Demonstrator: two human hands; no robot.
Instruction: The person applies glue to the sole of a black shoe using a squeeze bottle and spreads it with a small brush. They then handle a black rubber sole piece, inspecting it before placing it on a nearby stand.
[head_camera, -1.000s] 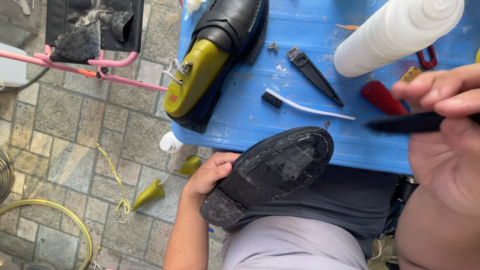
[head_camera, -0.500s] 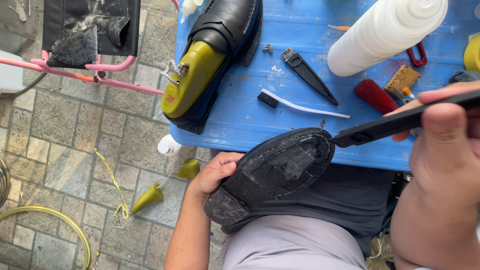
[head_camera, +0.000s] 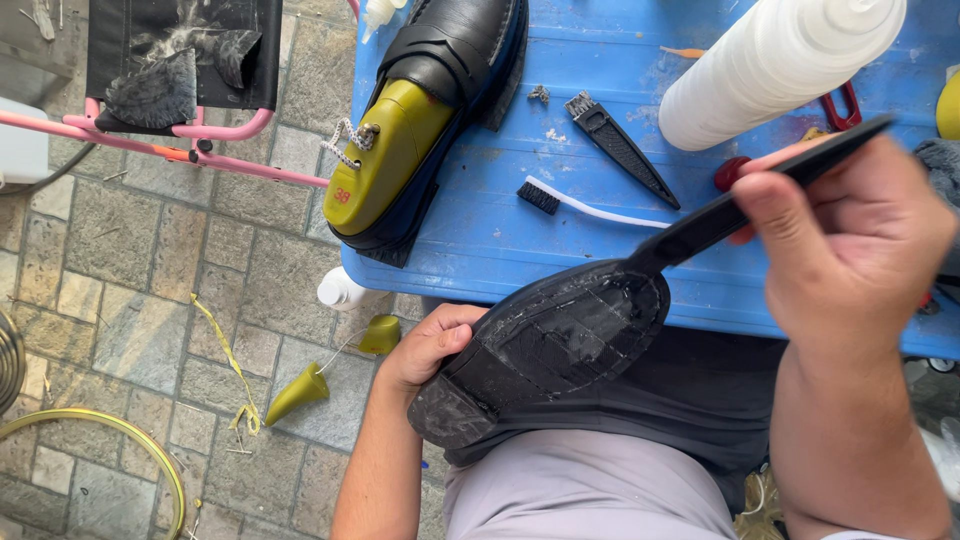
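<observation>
Head view, and nearest to me I see my lap, with a black shoe (head_camera: 545, 350) lying sole-up across it, toe toward the table. My left hand (head_camera: 430, 345) cups the heel end from the left side, its grip closed around the edge of the shoe, thumb over the rim of the sole. The sole looks scuffed and patchy, with shiny smears across the middle.

My right hand (head_camera: 850, 250) comes in from the right, its grip wrapped tight around a long black brush handle (head_camera: 760, 195). The tool slants down to the left and its tip meets the toe end of the sole, right at the table's near edge.

Beyond that, the blue table (head_camera: 480, 240) carries a white-handled toothbrush (head_camera: 590, 207) with dark bristles, a black tapered brush (head_camera: 620, 148) just behind it, and a red-handled tool (head_camera: 735, 172) half hidden by my right thumb. A large white bottle (head_camera: 770, 65) lies tilted at the far right. At the far left of the table, a second black shoe (head_camera: 450, 70) sits on a yellow-green shoe last (head_camera: 385, 160).

Down on the stone floor, left of my knee, lie a yellow-green cone (head_camera: 298, 393), a small white bottle (head_camera: 340, 290) and a pink-framed stool (head_camera: 180, 70).
</observation>
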